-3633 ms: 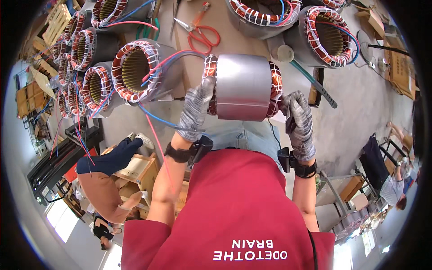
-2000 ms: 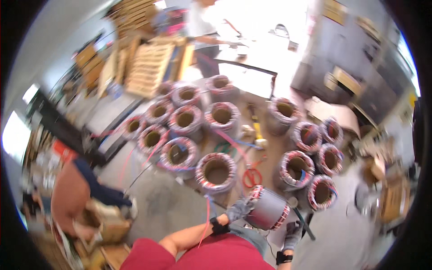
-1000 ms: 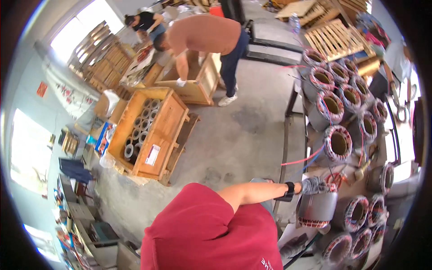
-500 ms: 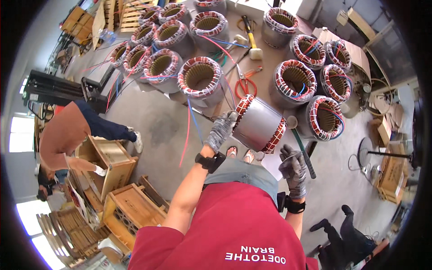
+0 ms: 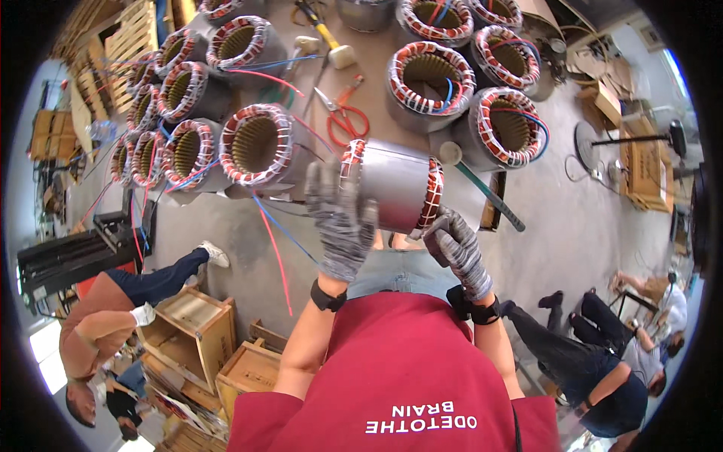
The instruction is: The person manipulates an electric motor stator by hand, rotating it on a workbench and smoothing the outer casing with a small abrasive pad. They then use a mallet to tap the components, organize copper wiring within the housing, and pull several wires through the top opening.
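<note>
A grey metal motor stator [image 5: 393, 184] lies on its side at the table's near edge, red-and-white laced windings showing at both ends. My left hand [image 5: 339, 222], in a grey striped knit glove, lies against its left winding with the fingers stretched out. My right hand [image 5: 461, 252], gloved alike, is at the lower right winding with curled fingers. A dark patch shows by its thumb; whether this is a held piece or the glove's palm is unclear. A mallet [image 5: 486, 192] with a green handle lies right of the stator. Red-handled scissors [image 5: 346, 124] lie behind it.
Upright stators [image 5: 256, 147] with loose red and blue leads crowd the table's left; more stators [image 5: 433, 75] stand at the right. A yellow-handled hammer [image 5: 331, 41] lies between them. Wooden crates [image 5: 188, 316] and a person [image 5: 113, 316] are at left, several people [image 5: 602, 361] at lower right.
The view has shifted, and the stator now lies more level. My left hand has gone from its upper rim to flat against the left winding. My right hand has come up to the right winding.
</note>
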The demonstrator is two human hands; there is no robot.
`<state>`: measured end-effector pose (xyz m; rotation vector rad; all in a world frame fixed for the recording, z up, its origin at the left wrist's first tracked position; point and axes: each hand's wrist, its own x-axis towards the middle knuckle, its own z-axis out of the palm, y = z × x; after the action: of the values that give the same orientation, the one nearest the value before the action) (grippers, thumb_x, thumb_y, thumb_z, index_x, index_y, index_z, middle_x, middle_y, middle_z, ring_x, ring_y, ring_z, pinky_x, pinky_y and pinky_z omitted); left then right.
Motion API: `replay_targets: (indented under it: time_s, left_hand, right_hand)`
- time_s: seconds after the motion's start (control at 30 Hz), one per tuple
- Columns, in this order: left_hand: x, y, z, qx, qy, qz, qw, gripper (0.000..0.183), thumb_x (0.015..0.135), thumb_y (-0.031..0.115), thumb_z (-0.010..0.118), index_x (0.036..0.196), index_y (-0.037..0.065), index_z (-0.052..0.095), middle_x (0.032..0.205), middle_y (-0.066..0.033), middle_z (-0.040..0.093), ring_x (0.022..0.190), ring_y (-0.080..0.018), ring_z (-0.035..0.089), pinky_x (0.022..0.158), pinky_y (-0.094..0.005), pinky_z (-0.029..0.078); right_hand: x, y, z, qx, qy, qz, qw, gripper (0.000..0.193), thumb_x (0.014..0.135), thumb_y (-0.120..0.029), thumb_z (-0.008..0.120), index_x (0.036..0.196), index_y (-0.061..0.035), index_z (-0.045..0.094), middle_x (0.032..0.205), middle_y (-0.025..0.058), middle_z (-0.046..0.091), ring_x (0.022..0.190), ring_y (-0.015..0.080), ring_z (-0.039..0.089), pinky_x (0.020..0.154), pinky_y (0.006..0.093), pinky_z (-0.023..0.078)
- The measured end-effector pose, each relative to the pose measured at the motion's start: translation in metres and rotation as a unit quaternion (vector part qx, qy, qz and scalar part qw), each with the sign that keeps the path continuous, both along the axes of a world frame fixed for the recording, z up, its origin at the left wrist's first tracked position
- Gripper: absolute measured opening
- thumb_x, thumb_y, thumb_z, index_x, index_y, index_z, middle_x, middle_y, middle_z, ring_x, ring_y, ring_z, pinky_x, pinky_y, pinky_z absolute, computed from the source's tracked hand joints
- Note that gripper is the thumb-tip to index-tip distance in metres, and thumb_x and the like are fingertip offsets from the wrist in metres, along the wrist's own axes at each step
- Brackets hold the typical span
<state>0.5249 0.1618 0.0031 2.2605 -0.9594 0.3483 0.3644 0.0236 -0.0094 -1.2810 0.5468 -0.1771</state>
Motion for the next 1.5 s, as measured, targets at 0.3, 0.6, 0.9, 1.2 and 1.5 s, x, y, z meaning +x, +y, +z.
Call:
replay_targets:
  time_s: [0.3, 0.6, 0.9, 1.2, 1.5]
  left_hand:
    - [-0.016, -0.022, 0.009, 0.056, 0.014, -0.072, 0.996, 0.054, 0.069, 0.022, 0.057, 0.121, 0.010, 0.044, 0.129, -0.0132, 0.037, 0.124, -0.0339, 0.025, 0.102, -0.0507, 0.013]
    - [-0.038, -0.048, -0.005, 0.127, -0.013, -0.009, 0.992, 0.040, 0.071, 0.017, 0.056, 0.109, 0.006, 0.053, 0.122, -0.0125, 0.046, 0.120, -0.0320, 0.033, 0.103, -0.0459, 0.018]
    - [-0.066, -0.076, -0.012, 0.140, -0.044, 0.166, 0.975, 0.034, 0.075, 0.018, 0.053, 0.106, 0.004, 0.052, 0.115, -0.0159, 0.050, 0.114, -0.0342, 0.039, 0.099, -0.0454, 0.024]
    - [-0.088, -0.124, -0.011, 0.233, -0.069, 0.183, 0.953, 0.044, 0.075, 0.023, 0.053, 0.116, 0.006, 0.047, 0.126, -0.0151, 0.040, 0.120, -0.0336, 0.031, 0.100, -0.0454, 0.021]
    - [-0.110, -0.161, 0.003, 0.185, -0.079, 0.261, 0.944, 0.049, 0.079, 0.026, 0.051, 0.123, 0.007, 0.042, 0.129, -0.0173, 0.035, 0.123, -0.0342, 0.028, 0.101, -0.0472, 0.019]
  right_hand:
    - [-0.023, -0.037, -0.005, -0.295, 0.147, -0.157, 0.931, 0.009, 0.084, -0.004, 0.043, 0.089, -0.0014, 0.050, 0.078, 0.0102, 0.060, 0.062, 0.0184, 0.057, 0.059, 0.0295, 0.045]
    - [-0.021, -0.142, -0.058, -0.569, 0.403, 0.098, 0.710, 0.008, 0.070, -0.013, 0.057, 0.076, -0.0111, 0.061, 0.071, 0.0110, 0.060, 0.067, 0.0300, 0.059, 0.060, 0.0411, 0.047]
    - [-0.079, -0.195, -0.047, -0.600, 0.134, 0.210, 0.760, 0.006, 0.064, -0.015, 0.060, 0.069, -0.0117, 0.057, 0.065, 0.0092, 0.058, 0.062, 0.0266, 0.058, 0.054, 0.0377, 0.046]
    - [-0.152, -0.287, -0.041, -0.549, 0.015, 0.247, 0.798, 0.009, 0.060, -0.014, 0.059, 0.059, -0.0103, 0.052, 0.058, 0.0106, 0.053, 0.053, 0.0289, 0.052, 0.047, 0.0396, 0.040]
    - [-0.167, -0.310, -0.043, -0.482, -0.002, 0.118, 0.868, 0.017, 0.058, -0.010, 0.065, 0.070, -0.0100, 0.053, 0.062, 0.0091, 0.051, 0.057, 0.0298, 0.051, 0.051, 0.0381, 0.040]
